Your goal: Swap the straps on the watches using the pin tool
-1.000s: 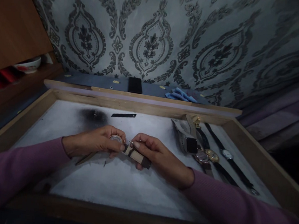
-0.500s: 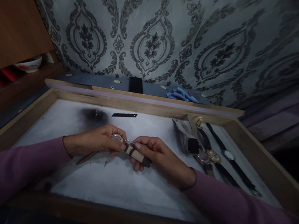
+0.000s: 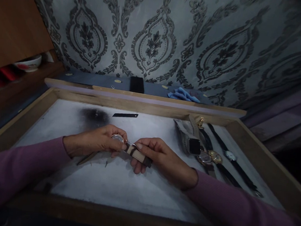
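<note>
My left hand is closed around a wristwatch, its round pale case showing between thumb and fingers. A brown and beige watch strap runs from beside the case towards the right. My right hand grips this strap, thumb on top and fingers curled beneath it. The fingertips of both hands nearly meet where strap and case come together; the joint itself is partly hidden. Under my left wrist, a thin brownish strip lies on the white surface.
A wooden rim borders the white work surface. At the right lie several watches, among them a square smartwatch and a black-strapped watch. A black blade lies ahead. Behind the rim are a blue cloth and a black object.
</note>
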Tool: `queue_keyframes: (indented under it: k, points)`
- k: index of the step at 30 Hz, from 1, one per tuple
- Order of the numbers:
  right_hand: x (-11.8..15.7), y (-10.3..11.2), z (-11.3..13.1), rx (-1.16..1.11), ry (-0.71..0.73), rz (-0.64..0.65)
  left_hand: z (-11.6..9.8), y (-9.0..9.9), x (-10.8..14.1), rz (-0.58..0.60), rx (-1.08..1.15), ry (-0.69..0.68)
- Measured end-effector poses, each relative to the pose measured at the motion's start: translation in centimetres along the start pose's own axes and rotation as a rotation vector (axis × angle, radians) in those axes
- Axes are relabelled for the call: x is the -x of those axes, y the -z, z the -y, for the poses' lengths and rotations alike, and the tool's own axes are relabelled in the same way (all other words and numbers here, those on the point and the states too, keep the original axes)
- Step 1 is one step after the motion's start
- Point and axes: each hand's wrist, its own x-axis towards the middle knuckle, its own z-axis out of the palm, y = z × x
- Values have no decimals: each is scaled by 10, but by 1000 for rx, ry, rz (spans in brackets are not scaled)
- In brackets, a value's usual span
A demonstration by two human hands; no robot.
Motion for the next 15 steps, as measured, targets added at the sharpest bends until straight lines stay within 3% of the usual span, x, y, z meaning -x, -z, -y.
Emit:
queue_keyframes:
  k: [15]
  points:
    - [2, 0, 0, 13, -16, 16, -3, -1, 1, 3, -5, 4]
